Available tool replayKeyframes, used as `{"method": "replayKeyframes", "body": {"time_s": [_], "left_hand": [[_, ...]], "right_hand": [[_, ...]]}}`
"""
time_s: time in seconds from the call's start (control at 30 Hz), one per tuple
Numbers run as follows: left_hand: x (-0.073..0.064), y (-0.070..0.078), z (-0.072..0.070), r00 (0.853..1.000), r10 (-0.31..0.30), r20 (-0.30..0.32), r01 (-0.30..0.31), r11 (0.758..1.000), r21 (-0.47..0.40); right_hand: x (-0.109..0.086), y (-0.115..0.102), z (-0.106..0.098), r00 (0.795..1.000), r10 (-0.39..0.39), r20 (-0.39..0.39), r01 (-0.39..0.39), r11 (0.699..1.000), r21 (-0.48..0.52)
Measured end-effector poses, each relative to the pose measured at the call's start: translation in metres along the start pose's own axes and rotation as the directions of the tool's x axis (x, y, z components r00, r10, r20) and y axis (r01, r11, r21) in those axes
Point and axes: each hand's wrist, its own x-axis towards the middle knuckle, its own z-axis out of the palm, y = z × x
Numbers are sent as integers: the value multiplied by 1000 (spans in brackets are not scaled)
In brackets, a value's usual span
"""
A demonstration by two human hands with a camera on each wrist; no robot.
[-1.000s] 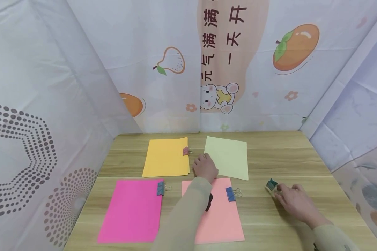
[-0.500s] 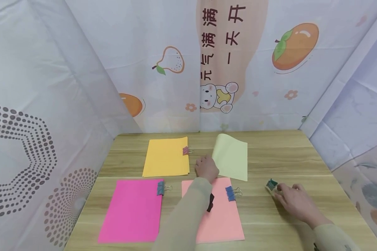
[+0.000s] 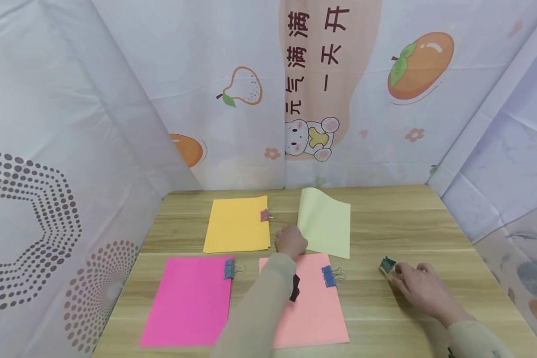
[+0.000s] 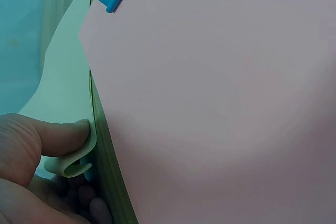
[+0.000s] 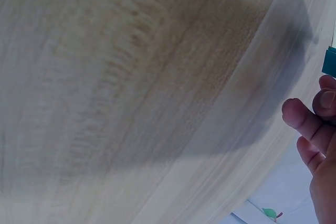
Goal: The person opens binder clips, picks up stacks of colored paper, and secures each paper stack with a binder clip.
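Note:
In the head view my left hand (image 3: 292, 242) is at the lower left corner of a pale yellow-green sheet of paper (image 3: 328, 228), whose left side bulges up in a curl. The left wrist view shows the thumb (image 4: 65, 137) on top of this paper (image 4: 65, 77), its edge folded over and pinched above the fingers. Over to the right, my right hand (image 3: 418, 288) holds a dark green binder clip (image 3: 388, 263) by its handle end, just over the table. Only a bit of the green clip (image 5: 329, 62) shows in the right wrist view, beyond the fingertips.
Yellow paper (image 3: 237, 223) with a pink binder clip (image 3: 265, 215) lies at the back left. Magenta paper (image 3: 185, 303) with a teal clip (image 3: 229, 268) is in front. Salmon paper (image 3: 319, 308) with a blue clip (image 3: 328, 276) lies under my left forearm. Printed curtains surround the wooden table (image 3: 402, 214).
The pale yellow-green paper lay flat a second ago; its left side has since curled up and over to the right. My right hand has stayed in place with the green binder clip.

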Motion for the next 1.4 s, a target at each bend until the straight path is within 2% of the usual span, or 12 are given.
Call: {"method": "replayKeyframes", "body": {"time_s": [0.37,0.53,0.73,0.9,1.07,1.27,1.37,1.4], "left_hand": [[-4,-3,-10,1000,-26,-8,26,998,-51],[-5,-5,-17,999,-37,21,39,994,-101],[-2,-11,-20,998,-41,55,54,968,-244],[2,-19,-23,999,-7,36,19,945,-327],[3,-26,-30,999,-32,43,47,902,-428],[0,-35,-39,995,-46,93,93,804,-587],[-3,-40,-45,995,-28,95,82,770,-633],[-4,-42,-46,996,-19,86,69,766,-639]], "right_hand": [[-1,0,3,1000,-1,-4,1,1000,-18],[-2,0,3,1000,-3,-10,3,1000,-19],[-1,-1,2,1000,6,8,-6,1000,-15],[0,-1,1,1000,0,9,0,1000,-8],[2,-3,-1,1000,4,25,-4,1000,12],[8,-5,-4,999,5,45,-7,1000,25],[11,-7,-6,999,11,51,-12,1000,28],[12,-7,-6,999,10,52,-12,1000,27]]}}
